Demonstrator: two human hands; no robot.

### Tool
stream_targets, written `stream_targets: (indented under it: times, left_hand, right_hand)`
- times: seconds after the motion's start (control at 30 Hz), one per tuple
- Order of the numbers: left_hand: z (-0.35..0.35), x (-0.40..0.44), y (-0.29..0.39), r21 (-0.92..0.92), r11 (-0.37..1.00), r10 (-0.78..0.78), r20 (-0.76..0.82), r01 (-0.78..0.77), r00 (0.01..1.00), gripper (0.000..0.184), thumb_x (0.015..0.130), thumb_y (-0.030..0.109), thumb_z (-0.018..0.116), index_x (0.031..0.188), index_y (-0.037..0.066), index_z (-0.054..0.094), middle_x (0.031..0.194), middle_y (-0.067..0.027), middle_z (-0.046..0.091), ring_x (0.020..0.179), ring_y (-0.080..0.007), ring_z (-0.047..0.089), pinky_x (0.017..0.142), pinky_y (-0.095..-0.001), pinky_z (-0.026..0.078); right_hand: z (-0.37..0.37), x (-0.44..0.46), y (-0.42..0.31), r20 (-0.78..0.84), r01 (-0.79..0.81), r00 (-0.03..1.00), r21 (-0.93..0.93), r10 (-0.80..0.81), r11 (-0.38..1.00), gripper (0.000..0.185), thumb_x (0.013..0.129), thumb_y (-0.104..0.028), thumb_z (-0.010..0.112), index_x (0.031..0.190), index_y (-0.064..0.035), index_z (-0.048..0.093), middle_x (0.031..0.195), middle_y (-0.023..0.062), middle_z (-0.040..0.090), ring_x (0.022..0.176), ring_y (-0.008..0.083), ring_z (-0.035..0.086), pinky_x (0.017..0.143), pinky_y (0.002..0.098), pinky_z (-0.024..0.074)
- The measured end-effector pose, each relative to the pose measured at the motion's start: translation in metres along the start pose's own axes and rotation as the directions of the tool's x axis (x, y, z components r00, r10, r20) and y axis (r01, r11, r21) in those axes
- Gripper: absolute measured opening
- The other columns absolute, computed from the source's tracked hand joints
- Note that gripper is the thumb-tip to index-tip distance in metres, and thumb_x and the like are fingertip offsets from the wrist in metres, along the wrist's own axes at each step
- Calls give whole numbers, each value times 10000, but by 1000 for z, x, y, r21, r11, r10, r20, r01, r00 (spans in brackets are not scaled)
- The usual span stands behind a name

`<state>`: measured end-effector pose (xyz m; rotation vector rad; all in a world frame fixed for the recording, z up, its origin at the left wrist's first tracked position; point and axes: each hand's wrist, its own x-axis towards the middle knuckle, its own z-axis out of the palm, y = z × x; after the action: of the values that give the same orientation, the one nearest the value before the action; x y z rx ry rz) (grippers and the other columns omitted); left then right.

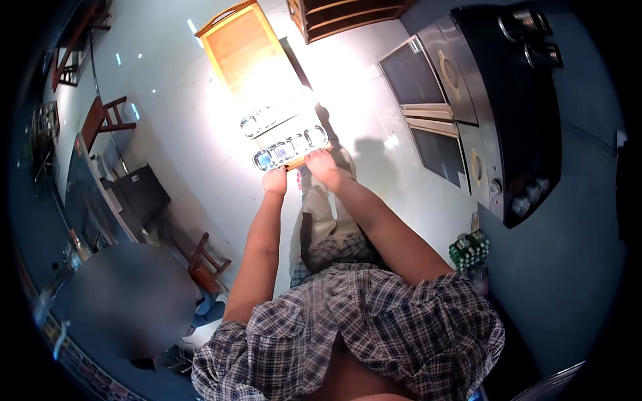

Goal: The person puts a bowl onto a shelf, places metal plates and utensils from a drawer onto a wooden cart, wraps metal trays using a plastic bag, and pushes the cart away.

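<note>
A long wooden tray (242,41) stretches away in front of me, with a handle cut-out at its far end. Glare washes out its middle. Two shiny metal trays with compartments lie across its near part, a nearer one (289,152) and a farther one (251,125). My left hand (275,180) is closed on the near edge of the wooden tray, left of the middle. Closed on the same edge, slightly farther right, is my right hand (322,163), its fingers bent over close to the nearer metal tray. The undersides of both hands are hidden.
To the right stands a stove (508,120) with glass-fronted doors, and green bottles (468,250) beside it. A wooden shelf (348,13) is at the top. Wooden chairs (110,120) and a dark table line the left. A blurred-out person (134,301) is close at lower left.
</note>
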<state>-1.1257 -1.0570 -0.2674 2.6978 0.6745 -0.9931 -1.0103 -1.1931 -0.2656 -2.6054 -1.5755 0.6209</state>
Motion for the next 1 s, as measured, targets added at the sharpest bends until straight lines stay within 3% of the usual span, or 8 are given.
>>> stream_targets:
  times: [0.13, 0.27, 0.33, 0.47, 0.6, 0.73, 0.8, 1.0]
  left_hand:
    - [8, 0, 17, 34, 998, -45, -45, 46, 998, 202, 866, 146, 454, 987, 72, 598, 957, -117, 657, 897, -239, 642, 735, -352, 518]
    - [-13, -18, 37, -11, 987, -160, -63, 159, 985, 248, 828, 165, 492, 1017, 42, 596, 1006, -139, 643, 958, -244, 623, 777, -374, 506]
    - [-18, 5, 59, -32, 993, -118, -91, 116, 989, 259, 815, 173, 500, 1006, 33, 603, 946, -156, 653, 910, -267, 637, 768, -400, 507]
    - [-34, 1, 77, -78, 986, 129, -204, -147, 970, 185, 795, 186, 499, 855, 54, 613, 775, -188, 643, 752, -340, 636, 681, -459, 505]
    - [-65, 22, 125, -103, 946, 263, -310, -307, 914, 162, 790, 199, 524, 834, 65, 604, 754, -177, 637, 720, -347, 627, 663, -451, 499]
    - [-117, 35, 172, -124, 850, 402, -476, -512, 782, 115, 758, 155, 553, 821, 63, 582, 807, -146, 627, 774, -330, 613, 682, -447, 486]
    - [-160, 54, 165, -71, 829, 479, -424, -555, 769, 172, 755, 129, 540, 909, 71, 590, 844, -138, 630, 811, -315, 611, 713, -431, 487]
    - [-234, 55, 221, -65, 796, 515, -451, -602, 729, 351, 790, 124, 486, 1131, 70, 549, 1023, -159, 607, 955, -306, 579, 807, -415, 479]
  right_hand:
    - [2, -34, 5, -226, -56, 971, 93, 76, 994, 248, 800, -135, 488, 1014, -72, 597, 1098, 97, 561, 1079, 232, 516, 894, 357, 434]
    - [-12, -84, 8, -159, -139, 970, 258, 184, 956, 266, 778, -73, 509, 1032, -59, 587, 1161, 105, 530, 1108, 251, 495, 909, 367, 428]
    - [6, -94, 44, -223, -123, 935, 522, 274, 844, 263, 756, -17, 504, 1006, -61, 576, 1104, 114, 546, 1056, 270, 516, 895, 356, 428]
    - [2, -132, 65, -296, -170, 833, 667, 467, 725, 322, 731, 59, 465, 1008, -46, 590, 1098, 138, 558, 1031, 296, 533, 893, 360, 432]
    - [1, -160, 139, -379, -149, 496, 849, 781, 506, 432, 735, 174, 356, 1043, -26, 585, 1047, 155, 592, 948, 272, 596, 833, 329, 469]
    - [-31, -181, 186, -317, -191, 412, 887, 854, 421, 427, 769, 166, 362, 1082, -41, 565, 1068, 146, 592, 932, 239, 613, 806, 307, 484]
    - [-51, -154, 191, -361, -199, 362, 870, 859, 450, 407, 796, 150, 377, 1107, -49, 550, 1090, 139, 590, 954, 228, 614, 810, 308, 487]
    - [-122, -137, 208, -266, -281, 422, 871, 867, 404, 385, 786, 33, 522, 1155, -74, 533, 1154, 134, 562, 1029, 262, 579, 856, 321, 473]
